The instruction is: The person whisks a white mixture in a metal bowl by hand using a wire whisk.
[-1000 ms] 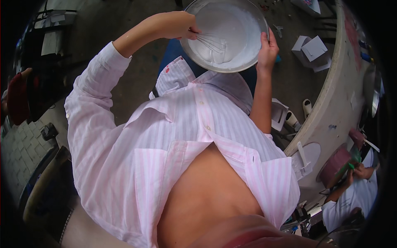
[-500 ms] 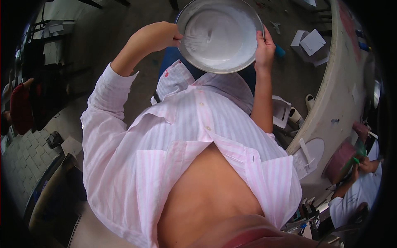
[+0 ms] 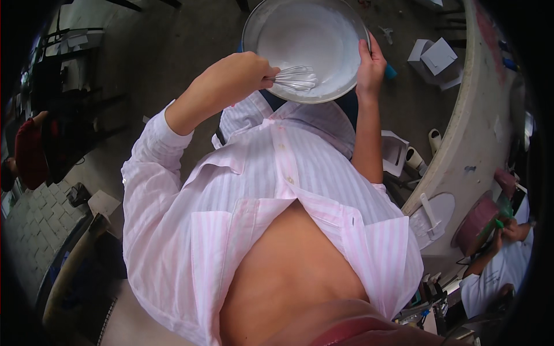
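Note:
A wide metal bowl (image 3: 251, 24) with a shallow layer of white creamy mixture (image 3: 303, 37) inside sits tilted over my lap. My right hand (image 3: 371, 68) is closed round its right rim, thumb at the edge and fingers outside. In my left hand (image 3: 245, 72) is a wire whisk (image 3: 297, 76), gripped by its handle, which the fingers mostly hide. White mixture clings to the wires. The whisk lies across the bowl's near-left rim, its head over the near inner wall.
A pale, curved-edged table (image 3: 490, 121) runs along the right, bearing a pink round form (image 3: 476, 226). Beside it a co-worker's hands (image 3: 511, 232) hold something green. On the floor are an open white box (image 3: 437, 60) and pale shoes (image 3: 434, 141). Dark chairs (image 3: 69, 55) stand left.
My left hand and the whisk have moved toward me and right, from the bowl's left side to its near rim; the coated whisk head now shows. My right hand stays on the rim.

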The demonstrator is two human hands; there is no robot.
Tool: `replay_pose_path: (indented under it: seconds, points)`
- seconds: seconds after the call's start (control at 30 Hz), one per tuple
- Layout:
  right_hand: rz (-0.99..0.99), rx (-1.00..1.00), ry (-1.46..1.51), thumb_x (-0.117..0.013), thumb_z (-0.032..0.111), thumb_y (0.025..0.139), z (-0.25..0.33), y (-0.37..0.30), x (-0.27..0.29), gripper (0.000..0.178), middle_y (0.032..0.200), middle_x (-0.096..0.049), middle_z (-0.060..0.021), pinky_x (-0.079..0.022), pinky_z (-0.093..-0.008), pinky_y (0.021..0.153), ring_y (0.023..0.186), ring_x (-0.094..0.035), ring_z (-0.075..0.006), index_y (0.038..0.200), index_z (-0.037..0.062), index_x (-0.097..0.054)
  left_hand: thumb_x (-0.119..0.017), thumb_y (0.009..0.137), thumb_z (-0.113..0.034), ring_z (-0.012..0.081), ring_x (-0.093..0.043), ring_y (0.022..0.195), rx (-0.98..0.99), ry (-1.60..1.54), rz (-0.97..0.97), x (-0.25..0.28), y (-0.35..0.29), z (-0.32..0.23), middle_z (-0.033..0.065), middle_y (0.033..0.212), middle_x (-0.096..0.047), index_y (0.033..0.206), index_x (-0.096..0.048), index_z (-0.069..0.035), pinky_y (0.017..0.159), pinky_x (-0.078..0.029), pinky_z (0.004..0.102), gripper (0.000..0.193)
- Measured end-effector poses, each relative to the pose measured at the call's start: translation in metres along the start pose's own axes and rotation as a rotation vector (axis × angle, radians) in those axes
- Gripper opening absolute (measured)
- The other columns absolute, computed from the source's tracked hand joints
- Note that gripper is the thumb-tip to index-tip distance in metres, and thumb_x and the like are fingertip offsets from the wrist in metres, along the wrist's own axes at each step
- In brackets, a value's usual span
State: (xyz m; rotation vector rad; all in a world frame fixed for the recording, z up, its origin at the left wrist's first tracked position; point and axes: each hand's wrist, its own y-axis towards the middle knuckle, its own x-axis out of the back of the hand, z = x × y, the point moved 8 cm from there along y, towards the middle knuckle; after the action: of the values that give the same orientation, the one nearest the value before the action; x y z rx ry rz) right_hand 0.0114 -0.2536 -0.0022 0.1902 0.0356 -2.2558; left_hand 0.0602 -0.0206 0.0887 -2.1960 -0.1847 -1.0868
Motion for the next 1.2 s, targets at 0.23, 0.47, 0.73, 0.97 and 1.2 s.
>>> replay_pose_path:
  seconds: [0.23, 0.47, 0.73, 0.97, 1.2]
  points:
    - [-0.031, -0.048, 0.031, -0.054, 0.01, 0.097, -0.008, 0.002, 0.007, 0.033, 0.116, -0.065, -0.0097, -0.043, -0.025, 0.093, 0.104, -0.059, -0.0131, 0.127, -0.0042, -0.057, -0.059, 0.091, -0.021, 0.0352, -0.064, 0.073, 0.184, 0.165, -0.26, 0.025, 0.011, 0.055, 0.0172, 0.083, -0.067, 0.116, -0.066, -0.008, 0.068, -0.05, 0.0418, 0.029]
    - [0.002, -0.02, 0.022, -0.054, 0.01, 0.097, -0.006, 0.002, 0.0, 0.033, 0.117, -0.065, -0.01, -0.044, -0.0246, 0.093, 0.104, -0.059, -0.0129, 0.127, -0.0044, -0.057, -0.059, 0.091, -0.018, 0.0338, -0.064, 0.073, -0.114, 0.084, -0.263, -0.003, 0.028, -0.019, 0.0144, 0.078, -0.066, 0.113, -0.067, -0.011, 0.066, -0.049, 0.0427, 0.024]
    - [-0.021, -0.035, 0.049, -0.054, 0.009, 0.097, -0.007, 0.006, 0.007, 0.033, 0.119, -0.064, -0.0104, -0.044, -0.0248, 0.094, 0.105, -0.059, -0.0133, 0.127, -0.0039, -0.057, -0.06, 0.09, -0.016, 0.0349, -0.063, 0.071, 0.061, 0.03, -0.11, -0.001, 0.006, 0.03, 0.0172, 0.076, -0.065, 0.107, -0.068, -0.007, 0.063, -0.048, 0.0427, 0.021]
    - [-0.022, -0.062, 0.02, -0.053, 0.01, 0.098, -0.009, 0.002, 0.004, 0.033, 0.118, -0.064, -0.0098, -0.044, -0.0248, 0.094, 0.105, -0.059, -0.0127, 0.127, -0.0033, -0.057, -0.06, 0.091, -0.017, 0.0367, -0.061, 0.069, -0.029, 0.019, -0.564, 0.026, 0.04, 0.001, 0.018, 0.075, -0.064, 0.104, -0.068, -0.004, 0.063, -0.048, 0.0428, 0.02]
    - [-0.012, -0.026, 0.019, -0.053, 0.01, 0.098, -0.007, 0.004, 0.004, 0.032, 0.117, -0.065, -0.0091, -0.044, -0.0242, 0.093, 0.105, -0.059, -0.0126, 0.126, -0.0031, -0.058, -0.06, 0.09, -0.018, 0.0363, -0.062, 0.07, -0.09, 0.001, -0.235, -0.002, 0.007, -0.022, 0.0182, 0.079, -0.065, 0.116, -0.064, -0.008, 0.064, -0.048, 0.044, 0.028]
